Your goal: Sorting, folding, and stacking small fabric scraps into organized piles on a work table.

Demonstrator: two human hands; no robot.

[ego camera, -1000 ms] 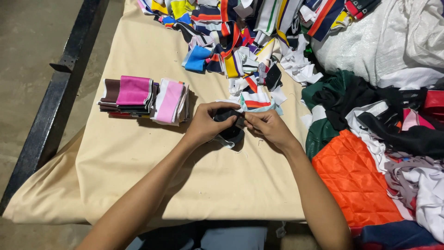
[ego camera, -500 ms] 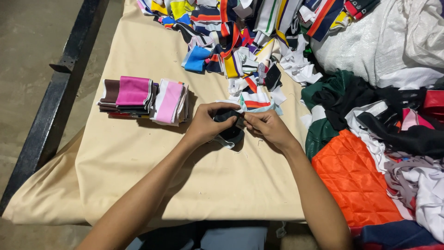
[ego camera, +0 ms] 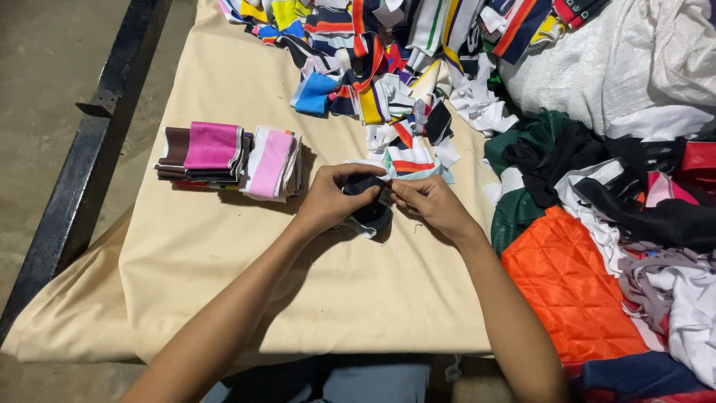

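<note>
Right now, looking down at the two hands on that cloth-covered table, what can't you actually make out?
- Head view: the dark fabric piece is mostly covered by the left hand and right hand, so its shape and each grip are unclear.
- The folded stack shows only top pieces.
- The orange quilted cloth runs under other fabric.
- The white sack is cut off by the frame edge.

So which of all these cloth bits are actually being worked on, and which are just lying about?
In use:
- dark fabric piece, held between the left hand and right hand
- folded stack of strips, pink ones on top
- loose heap of striped strips

Lying about:
- orange quilted cloth
- white sack
- dark green cloth
- black metal rail
</note>
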